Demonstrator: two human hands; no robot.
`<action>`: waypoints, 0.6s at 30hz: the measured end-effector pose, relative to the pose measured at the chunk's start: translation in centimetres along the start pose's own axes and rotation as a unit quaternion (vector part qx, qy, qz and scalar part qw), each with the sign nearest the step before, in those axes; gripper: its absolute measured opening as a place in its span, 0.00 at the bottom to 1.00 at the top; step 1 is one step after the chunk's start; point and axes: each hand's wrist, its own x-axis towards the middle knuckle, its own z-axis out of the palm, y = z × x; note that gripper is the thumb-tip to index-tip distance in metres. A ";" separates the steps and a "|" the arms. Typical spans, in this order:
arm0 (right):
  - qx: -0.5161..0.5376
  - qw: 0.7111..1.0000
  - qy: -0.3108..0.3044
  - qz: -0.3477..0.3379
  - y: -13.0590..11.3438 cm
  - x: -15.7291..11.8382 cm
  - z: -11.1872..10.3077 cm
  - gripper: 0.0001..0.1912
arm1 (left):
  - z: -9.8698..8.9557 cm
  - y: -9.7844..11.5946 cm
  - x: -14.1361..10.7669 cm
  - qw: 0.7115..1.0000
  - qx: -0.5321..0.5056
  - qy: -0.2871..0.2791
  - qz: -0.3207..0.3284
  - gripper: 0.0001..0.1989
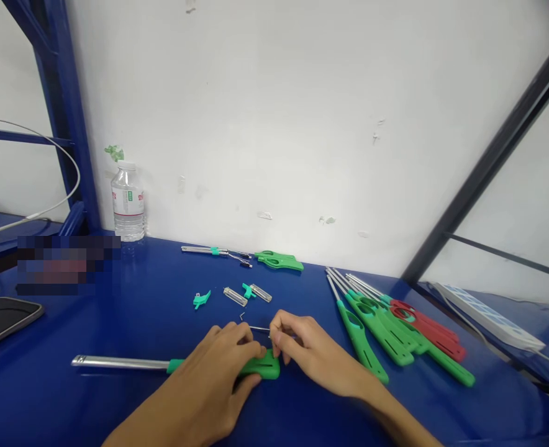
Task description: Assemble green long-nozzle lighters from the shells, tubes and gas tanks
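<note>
My left hand (213,372) is wrapped around the handle of a green long-nosed gas lighter (265,367), which lies on the blue table with its silver tube pointing left. At the handle's butt end, my right hand (309,351) has its fingers pinched together; whatever is between them is hidden. A thin metal rod (258,328) runs just behind the right fingertips. Beyond the hands are a teal trigger (202,300), a small bent metal piece (241,316), two clear fuel tanks (235,297) and a second teal trigger (248,291).
Metal tubes with wires (204,250) and a green handle shell (281,260) lie near the wall. Several green lighters (365,347) and red ones (435,329) are heaped at right, before a power strip (489,316). A water bottle (128,205) and a phone (4,321) are left.
</note>
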 end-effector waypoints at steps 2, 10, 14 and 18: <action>0.010 1.000 0.016 -0.001 0.4 0.1 0.2 0.15 | 0.4 0.6 0.3 0.999 0.038 -0.009 0.022 0.14; 0.047 0.994 0.094 -0.004 1.0 0.0 0.6 0.16 | 0.8 1.4 0.6 0.985 0.162 0.017 0.063 0.24; 0.062 0.994 0.089 -0.008 0.9 0.1 1.3 0.17 | 1.0 1.4 0.9 0.978 0.189 0.059 0.066 0.17; 0.070 0.994 0.080 -0.006 1.0 0.0 1.6 0.18 | 1.1 1.4 1.2 0.976 0.182 0.080 0.086 0.13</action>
